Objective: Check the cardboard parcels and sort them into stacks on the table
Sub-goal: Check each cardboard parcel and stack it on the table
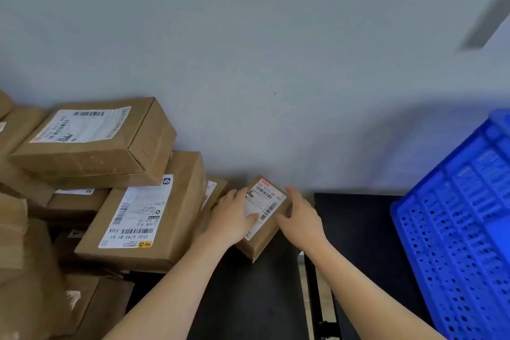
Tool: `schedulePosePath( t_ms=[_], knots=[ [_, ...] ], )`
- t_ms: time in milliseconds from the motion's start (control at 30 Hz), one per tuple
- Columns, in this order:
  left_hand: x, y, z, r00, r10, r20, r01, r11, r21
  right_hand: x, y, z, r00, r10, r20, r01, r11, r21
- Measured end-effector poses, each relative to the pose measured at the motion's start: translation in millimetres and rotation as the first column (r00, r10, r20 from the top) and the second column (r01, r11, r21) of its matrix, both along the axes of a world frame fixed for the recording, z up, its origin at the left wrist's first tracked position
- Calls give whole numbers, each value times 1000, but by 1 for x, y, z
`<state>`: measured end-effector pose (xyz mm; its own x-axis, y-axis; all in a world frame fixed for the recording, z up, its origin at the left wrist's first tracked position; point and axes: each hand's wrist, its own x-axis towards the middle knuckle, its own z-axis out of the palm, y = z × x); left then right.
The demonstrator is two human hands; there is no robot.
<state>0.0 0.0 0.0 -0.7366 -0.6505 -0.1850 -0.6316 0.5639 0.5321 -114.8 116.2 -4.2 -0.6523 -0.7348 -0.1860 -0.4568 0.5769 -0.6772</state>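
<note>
A small cardboard parcel (269, 225) is held between both hands, low over the black table (248, 298) close to the foot of the grey wall (248, 63); whether its underside rests fully on the table cannot be told. The left hand (230, 219) grips its left side, thumb laid flat across the white shipping label (266, 201) and the other fingers wrapped round the left edge, out of sight. The right hand (302, 219) clasps the right side, its forefinger reaching along the far right edge and its thumb tucked against the near right face.

The parcel's long axis runs away from the person, leaning a little to the right, label face up. The label's printed number line lies at the far end, beyond the fingertips; the short near end points back between the two wrists.

Just left of the left knuckles a thin parcel (214, 192) leans on a large parcel (176, 201) with its label upside down to the viewer. Above and left of that lies another labelled parcel (93, 152), atop a pile. Well right of the right hand stands a blue perforated plastic crate (455, 229).
</note>
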Motion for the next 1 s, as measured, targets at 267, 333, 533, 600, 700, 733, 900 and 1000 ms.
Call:
schedulePosePath(
  t_ms=[267,333,533,600,700,733,900,1000],
  knots=[
    [-4,4,-10,997,79,1,-79,996,33,-2,1,-18,981,-57,187,52,998,31],
    [-5,5,-12,995,95,22,-96,995,35,-2,3,-22,976,-68,208,62,997,34],
    [0,15,-19,990,134,52,-137,990,45,-2,7,-33,960,-74,271,72,997,19],
    [5,18,-22,987,148,62,-151,987,50,-1,10,-34,956,-64,287,53,998,44],
    [13,25,-26,986,163,44,-165,985,57,3,15,-39,949,-30,314,8,998,70],
    [17,28,-28,985,171,34,-173,983,59,5,17,-40,948,-23,318,1,998,70],
    [31,42,-31,967,252,-33,-245,960,132,14,24,-43,922,-54,384,43,998,38],
    [42,53,-30,923,362,-131,-326,916,235,22,27,-42,914,-79,398,81,997,10]
  ],
)
